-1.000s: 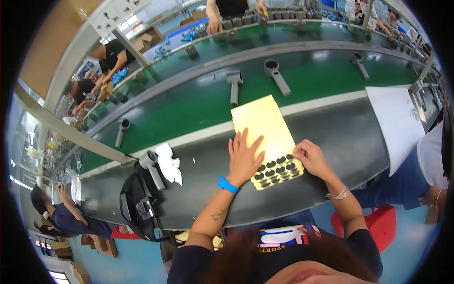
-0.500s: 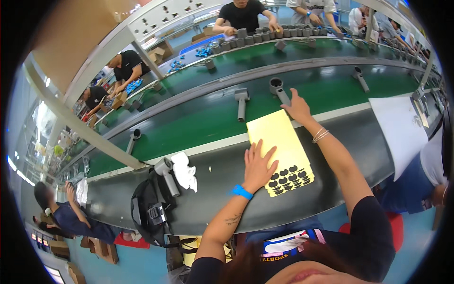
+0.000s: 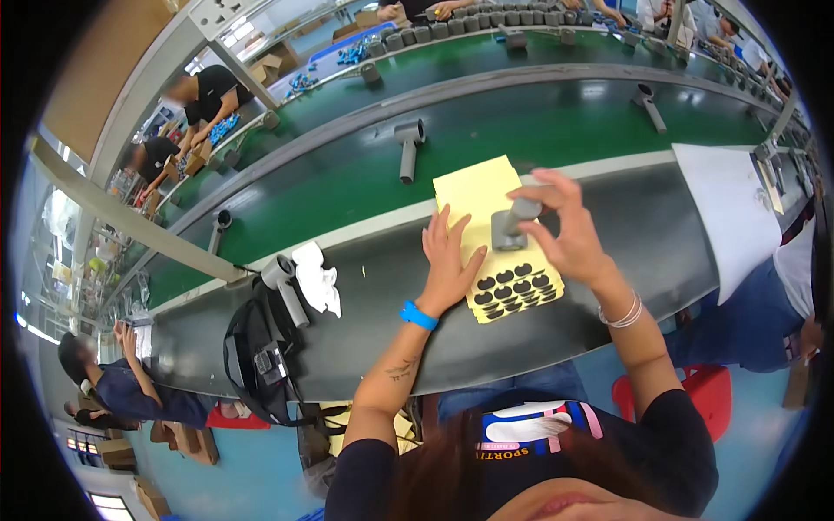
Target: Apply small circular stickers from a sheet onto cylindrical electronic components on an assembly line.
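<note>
My right hand (image 3: pixel 569 230) grips a grey hair dryer housing (image 3: pixel 506 233) by its handle, above a stack of yellow sheets (image 3: pixel 476 184). The handle points up toward my fingers and the round head is lower. Rows of black, notched round stickers (image 3: pixel 521 285) cover the near end of the sheets. Flat along the left edge of that stack lies my left hand (image 3: pixel 446 265), fingers spread and holding nothing.
On the green conveyor belt (image 3: pixel 347 191) lie more grey housings (image 3: pixel 408 148). Left on the dark bench are a black backpack (image 3: pixel 256 352), another housing (image 3: pixel 285 291) and white crumpled tissue (image 3: pixel 317 278). A white sheet (image 3: pixel 725 213) hangs over the edge at right. Several co-workers sit around.
My right hand has picked the housing up off the belt and brought it back over the yellow sheets. My left hand stays on the sheets. The view has shifted slightly.
</note>
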### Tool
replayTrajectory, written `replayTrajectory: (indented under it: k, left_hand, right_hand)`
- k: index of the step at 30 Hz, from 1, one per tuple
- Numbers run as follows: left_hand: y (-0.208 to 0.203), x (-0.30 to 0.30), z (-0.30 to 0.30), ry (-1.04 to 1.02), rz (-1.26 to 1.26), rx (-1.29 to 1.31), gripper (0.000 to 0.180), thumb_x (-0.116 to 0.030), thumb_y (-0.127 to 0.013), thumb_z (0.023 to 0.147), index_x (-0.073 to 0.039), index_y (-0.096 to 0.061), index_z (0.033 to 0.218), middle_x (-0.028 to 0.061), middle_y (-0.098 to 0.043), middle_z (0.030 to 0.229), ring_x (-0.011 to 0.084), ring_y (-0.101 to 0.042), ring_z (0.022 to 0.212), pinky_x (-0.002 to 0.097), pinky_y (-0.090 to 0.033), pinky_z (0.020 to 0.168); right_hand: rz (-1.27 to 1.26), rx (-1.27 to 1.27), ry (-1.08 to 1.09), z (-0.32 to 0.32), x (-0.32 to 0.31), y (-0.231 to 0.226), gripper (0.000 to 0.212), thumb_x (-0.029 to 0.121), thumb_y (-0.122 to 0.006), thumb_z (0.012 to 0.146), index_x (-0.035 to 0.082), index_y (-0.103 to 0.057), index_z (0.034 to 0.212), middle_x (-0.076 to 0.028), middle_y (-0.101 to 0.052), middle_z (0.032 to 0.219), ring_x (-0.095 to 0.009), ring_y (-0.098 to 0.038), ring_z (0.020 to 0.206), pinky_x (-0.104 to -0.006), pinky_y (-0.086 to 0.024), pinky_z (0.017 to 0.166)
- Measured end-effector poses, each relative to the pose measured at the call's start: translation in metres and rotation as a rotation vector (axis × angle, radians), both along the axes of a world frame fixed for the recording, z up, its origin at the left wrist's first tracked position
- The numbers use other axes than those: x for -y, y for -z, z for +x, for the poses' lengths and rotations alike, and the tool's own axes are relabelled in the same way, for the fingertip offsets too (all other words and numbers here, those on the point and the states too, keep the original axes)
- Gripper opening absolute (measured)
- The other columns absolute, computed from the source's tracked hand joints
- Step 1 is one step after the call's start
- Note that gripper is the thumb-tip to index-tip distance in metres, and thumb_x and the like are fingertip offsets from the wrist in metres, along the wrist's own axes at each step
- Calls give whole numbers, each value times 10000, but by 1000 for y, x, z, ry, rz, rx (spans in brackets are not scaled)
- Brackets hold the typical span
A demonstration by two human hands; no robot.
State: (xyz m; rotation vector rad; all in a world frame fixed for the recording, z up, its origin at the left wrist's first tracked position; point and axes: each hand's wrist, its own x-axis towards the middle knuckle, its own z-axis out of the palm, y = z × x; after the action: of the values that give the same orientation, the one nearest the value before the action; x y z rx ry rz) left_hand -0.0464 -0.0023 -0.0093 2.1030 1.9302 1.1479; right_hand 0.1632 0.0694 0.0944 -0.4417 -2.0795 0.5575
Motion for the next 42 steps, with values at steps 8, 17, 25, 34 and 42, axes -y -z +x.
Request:
replayTrajectory:
  k: [8, 17, 25, 34, 42]
  left_hand:
    - [-54, 23, 49, 364, -63, 596, 661, -110, -695, 824, -70, -379, 1403, 133, -605, 1198, 299, -554, 1161, 424, -341, 1066]
    - [-49, 18, 61, 512, 89, 665, 251, -74, -678, 811, -56, -555, 1029, 65, -592, 849, 199, -601, 869, 466, -344, 1051]
    - [-48, 11, 60, 609, 90, 468, 767, -741, -668, 647, -19, -583, 894, 57, -570, 776, 211, -581, 737, 468, -410, 960]
    - [-49, 4, 64, 680, 74, 436, 819, -755, -682, 571, -15, -572, 904, 87, -586, 818, 304, -569, 767, 467, -417, 913]
    - [-47, -2, 66, 675, 89, 360, 817, -742, -697, 567, -3, -572, 894, 119, -575, 815, 331, -558, 773, 464, -423, 898]
  right_hand:
    - [-299, -197, -150, 2, 47, 13, 597, -64, -634, 798, 18, -353, 1318, -175, -603, 1192, -248, -613, 1046, -330, -471, 881]
    - [-693, -486, -37, 45, 81, 13, 124, -43, -595, 875, -4, -551, 984, -77, -563, 979, -103, -521, 857, -213, -418, 755]
    - [-614, -344, -32, 48, 82, 19, 405, -68, -613, 829, 22, -438, 1183, -95, -582, 968, -133, -543, 858, -283, -411, 873]
    - [-539, -196, -23, 48, 81, 7, 494, -84, -598, 826, 24, -364, 1247, -134, -622, 1009, -153, -584, 897, -319, -390, 947]
    - [-574, -185, -30, 48, 77, 7, 482, -91, -584, 826, 24, -349, 1231, -76, -587, 840, -184, -612, 997, -315, -422, 929]
